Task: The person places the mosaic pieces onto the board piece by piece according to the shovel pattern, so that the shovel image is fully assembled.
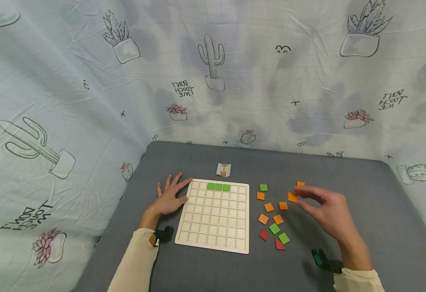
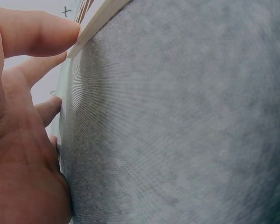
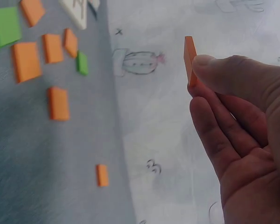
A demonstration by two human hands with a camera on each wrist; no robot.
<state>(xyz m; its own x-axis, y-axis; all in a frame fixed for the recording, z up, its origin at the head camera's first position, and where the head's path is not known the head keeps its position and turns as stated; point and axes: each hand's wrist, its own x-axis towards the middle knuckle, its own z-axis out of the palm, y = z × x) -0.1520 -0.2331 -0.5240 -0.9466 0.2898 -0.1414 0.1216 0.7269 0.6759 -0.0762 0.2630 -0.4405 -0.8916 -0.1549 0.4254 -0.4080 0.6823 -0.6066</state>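
My right hand [image 1: 326,209] pinches an orange square tile [image 1: 292,197] between thumb and fingertips, raised above the table at the right. In the right wrist view the thumb presses one face of this orange tile [image 3: 189,60]. My left hand [image 1: 169,200] rests with fingers spread at the upper left edge of a pale wooden grid board [image 1: 213,245]. Thumb and index fingertip touch the board's side, and the left wrist view shows the thumb [image 2: 46,35] right at its edge. Three green square tiles [image 1: 218,187] sit side by side in the board's top row.
Right of the board lie several loose orange tiles [image 1: 268,207], three green tiles [image 1: 274,228] and two red pieces [image 1: 280,244]. A small card with a printed pattern [image 1: 223,170] lies behind the board. A cactus-print curtain [image 1: 249,101] hangs around the grey table [image 1: 198,271].
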